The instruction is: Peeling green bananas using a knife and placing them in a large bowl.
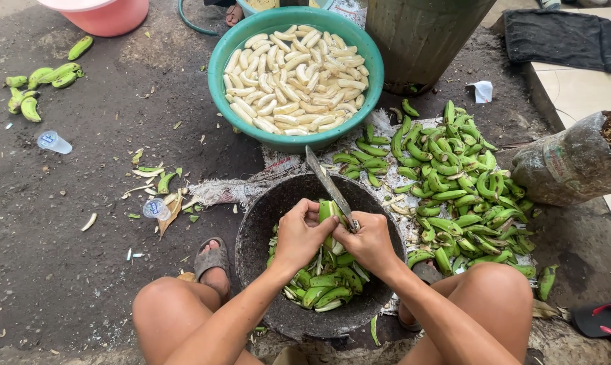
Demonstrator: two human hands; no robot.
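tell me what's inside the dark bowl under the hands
Green banana peels are piled in the dark bowl. The left hand, the right hand with its knife and the banana cover the far part.

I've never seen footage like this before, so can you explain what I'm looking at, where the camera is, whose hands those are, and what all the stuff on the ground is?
The one camera sits on a person's head and looks down, so the bare knees and hands are the wearer's own. The left hand grips a green banana, and the right hand works a long knife along it. Below them, a dark basin holds green peels. Ahead, a teal basin is full of pale peeled bananas. To the right lies a pile of unpeeled green bananas. All of it rests on dark ground.
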